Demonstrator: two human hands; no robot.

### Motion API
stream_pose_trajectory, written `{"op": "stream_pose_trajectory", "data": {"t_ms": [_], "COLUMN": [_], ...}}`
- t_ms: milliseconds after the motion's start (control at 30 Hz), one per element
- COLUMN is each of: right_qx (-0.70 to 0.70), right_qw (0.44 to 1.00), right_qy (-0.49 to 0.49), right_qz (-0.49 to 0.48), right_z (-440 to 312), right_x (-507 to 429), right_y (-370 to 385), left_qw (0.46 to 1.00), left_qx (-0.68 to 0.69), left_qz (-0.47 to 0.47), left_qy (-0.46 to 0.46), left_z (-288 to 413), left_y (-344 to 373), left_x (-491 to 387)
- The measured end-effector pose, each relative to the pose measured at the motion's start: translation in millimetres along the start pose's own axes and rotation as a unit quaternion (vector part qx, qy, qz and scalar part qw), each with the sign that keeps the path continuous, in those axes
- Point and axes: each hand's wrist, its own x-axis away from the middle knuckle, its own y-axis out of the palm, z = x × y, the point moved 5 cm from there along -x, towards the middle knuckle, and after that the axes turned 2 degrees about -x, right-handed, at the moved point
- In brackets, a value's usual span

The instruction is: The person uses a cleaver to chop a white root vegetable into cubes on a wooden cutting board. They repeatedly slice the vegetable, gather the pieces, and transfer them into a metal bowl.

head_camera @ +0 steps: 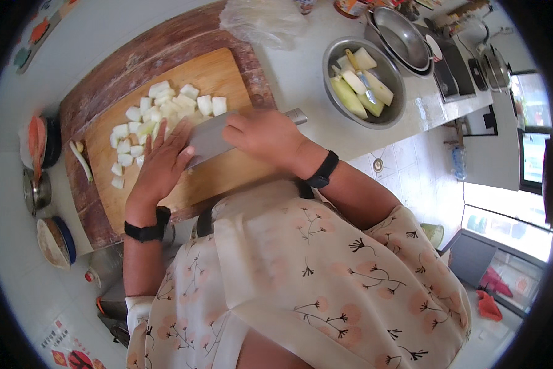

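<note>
A wooden cutting board lies on a larger, worn reddish-brown board. My right hand grips a cleaver; its metal handle end juts out to the right. My left hand rests with spread fingers at the blade's left end, against pale cut vegetable chunks. The chunks are spread over the board's left and upper middle; some are hidden under the fingers. To the right, a metal bowl holds peeled, pale green vegetable pieces and a peeler with a yellow handle.
Beyond the boards lies a clear plastic bag. Stacked metal bowls stand near the sink. A green-white stalk lies at the left board edge. Pots and lids line the left wall.
</note>
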Motion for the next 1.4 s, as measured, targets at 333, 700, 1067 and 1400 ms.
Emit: {"op": "stream_pose_trajectory", "data": {"t_ms": [333,700,1067,1400], "right_qx": [-0.013,-0.193,-0.193,-0.174], "right_qw": [0.995,0.894,0.837,0.869], "right_qy": [0.098,0.326,0.457,0.430], "right_qz": [0.025,0.241,0.230,0.174], "right_z": [13,38,70,50], "right_x": [67,130,154,102], "right_y": [-21,-44,-34,-38], "left_qw": [0.996,0.973,0.956,0.956], "left_qx": [0.085,-0.156,-0.218,-0.162], "left_qz": [0.003,0.106,0.164,0.208], "left_qy": [0.021,0.130,0.109,0.127], "left_z": [-32,30,9,-12], "left_y": [18,48,46,36], "left_x": [-15,24,11,8]}}
